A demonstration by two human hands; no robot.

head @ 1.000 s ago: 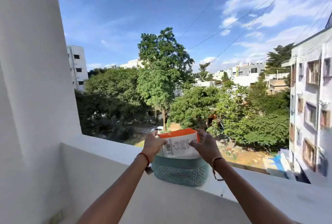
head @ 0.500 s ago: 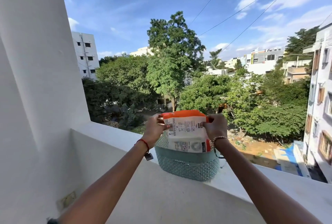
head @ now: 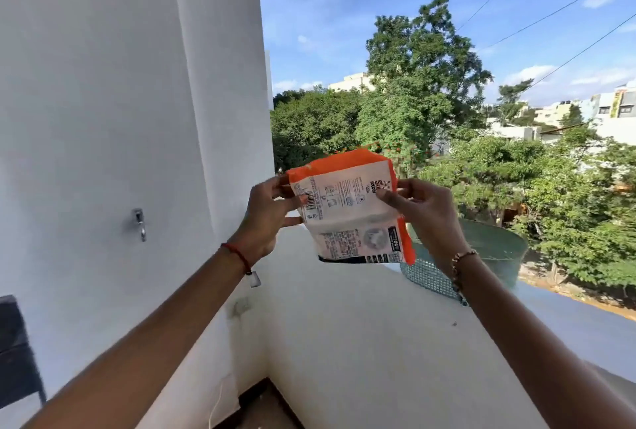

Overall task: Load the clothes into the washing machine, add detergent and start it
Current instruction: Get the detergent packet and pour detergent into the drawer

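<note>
- Holding an orange-and-white plastic detergent pouch (head: pixel 347 208) in the air above the white balcony parapet (head: pixel 568 329), both hands pinch its upper part.
- Left hand (head: pixel 266 218) grips the left edge, right hand (head: pixel 426 215) the right.
- Pouch's long axis runs near vertical, orange top uppermost and leaning left, printed white face towards the camera.
- Teal perforated plastic basket (head: pixel 495 256) stands on the parapet behind the right wrist.

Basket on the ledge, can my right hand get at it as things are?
Probably, but not freely. The basket sits on the ledge close behind the right hand, nothing between, yet that hand pinches the packet and would have to let go first.
</note>
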